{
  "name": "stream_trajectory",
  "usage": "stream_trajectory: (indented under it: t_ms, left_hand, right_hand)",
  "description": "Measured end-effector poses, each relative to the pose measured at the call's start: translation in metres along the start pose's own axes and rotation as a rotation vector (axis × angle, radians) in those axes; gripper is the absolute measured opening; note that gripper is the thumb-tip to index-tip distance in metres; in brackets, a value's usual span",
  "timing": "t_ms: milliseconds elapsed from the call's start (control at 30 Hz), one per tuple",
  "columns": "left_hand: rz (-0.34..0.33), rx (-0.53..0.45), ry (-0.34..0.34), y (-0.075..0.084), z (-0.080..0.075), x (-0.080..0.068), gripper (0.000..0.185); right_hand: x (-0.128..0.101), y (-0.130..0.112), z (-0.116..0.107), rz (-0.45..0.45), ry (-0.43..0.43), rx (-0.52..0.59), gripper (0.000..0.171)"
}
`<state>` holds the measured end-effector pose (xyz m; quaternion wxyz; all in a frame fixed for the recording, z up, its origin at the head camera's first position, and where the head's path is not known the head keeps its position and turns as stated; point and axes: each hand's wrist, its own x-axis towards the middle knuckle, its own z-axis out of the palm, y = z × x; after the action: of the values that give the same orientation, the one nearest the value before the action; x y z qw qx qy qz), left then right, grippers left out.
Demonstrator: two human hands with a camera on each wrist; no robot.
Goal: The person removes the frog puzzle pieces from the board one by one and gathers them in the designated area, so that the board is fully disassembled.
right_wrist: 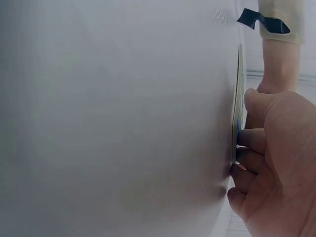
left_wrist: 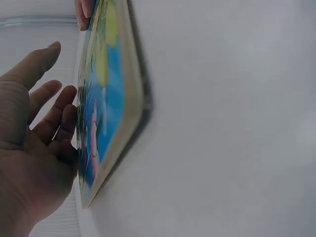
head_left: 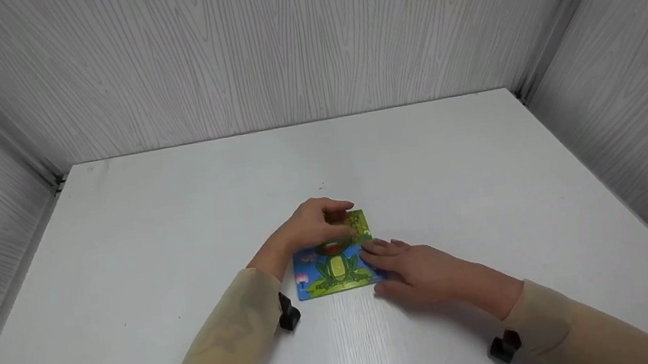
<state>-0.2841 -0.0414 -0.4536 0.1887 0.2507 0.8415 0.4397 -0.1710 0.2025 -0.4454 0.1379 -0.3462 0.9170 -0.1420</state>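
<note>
Left hand (head_left: 316,225), thumb spread off loosely bent fingers, is reaching over frog-picture board (head_left: 339,269) on white counter (head_left: 181,224); right hand (head_left: 428,271), fingers extended, is touching its right edge.

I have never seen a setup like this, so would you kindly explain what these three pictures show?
There is no robot here: a person works with two bare hands. The widest picture comes from a camera on the head, looking forward and down; the other two come from cameras on the left and right wrists, so they look sideways and close up. On the white table lies a frog board, with pale panels standing behind and at both sides. The left hand reaches over the board's upper part, thumb spread from the fingers; I see nothing held in it, though it hides what lies beneath. The right hand has its fingers at the board's right edge, with no clear grip.
</note>
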Motion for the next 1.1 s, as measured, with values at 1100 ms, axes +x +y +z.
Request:
stream_trajectory:
  t_ms: [1100]
  left_hand:
    - [0.011,0.149,-0.106,0.0003,-0.0025,0.0055,0.05]
  right_hand:
    - [0.0004,-0.0004,-0.0017,0.003,-0.013,-0.027,0.071]
